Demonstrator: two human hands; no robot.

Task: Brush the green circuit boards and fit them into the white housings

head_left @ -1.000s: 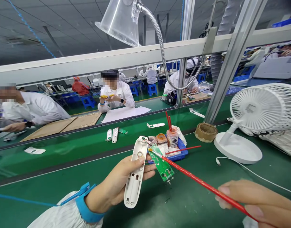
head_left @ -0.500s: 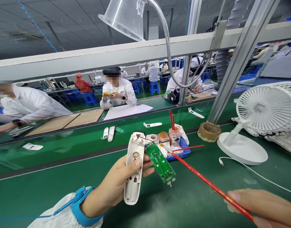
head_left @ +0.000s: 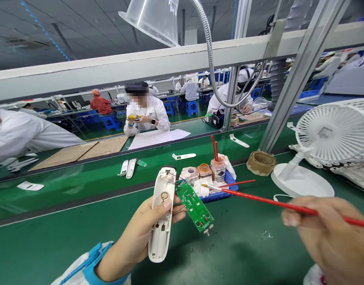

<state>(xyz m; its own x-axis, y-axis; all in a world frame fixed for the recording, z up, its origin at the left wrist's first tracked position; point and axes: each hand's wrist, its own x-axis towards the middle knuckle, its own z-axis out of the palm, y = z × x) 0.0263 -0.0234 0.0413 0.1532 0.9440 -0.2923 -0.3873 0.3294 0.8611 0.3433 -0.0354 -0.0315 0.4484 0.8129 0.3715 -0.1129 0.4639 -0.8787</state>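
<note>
My left hand (head_left: 143, 225) is closed around a long white plastic housing (head_left: 161, 245), held upright with its hollow inside facing me. A green circuit board (head_left: 195, 208) hangs by thin wires off the housing's right side, near my fingertips. In my right hand (head_left: 327, 225) is a paintbrush (head_left: 259, 198) with a red handle, pinched between thumb and fingers. Its bristles point left, above the blue tray (head_left: 231, 194) and a little apart from the board. Open jars (head_left: 204, 170) and a square bottle (head_left: 218, 170) holding red-handled brushes stand in that tray.
A white fan (head_left: 303, 180) and a roll of brown tape (head_left: 261, 163) stand at the right. White housing parts (head_left: 130, 169) lie on the green belt beyond. A lamp on a bent metal neck (head_left: 210, 51) hangs overhead. Co-workers (head_left: 147, 113) sit across the line.
My right hand has risen, bringing the paintbrush closer to level. My left hand has shifted slightly left and down with the housing and board. Parts on the belt have slid left.
</note>
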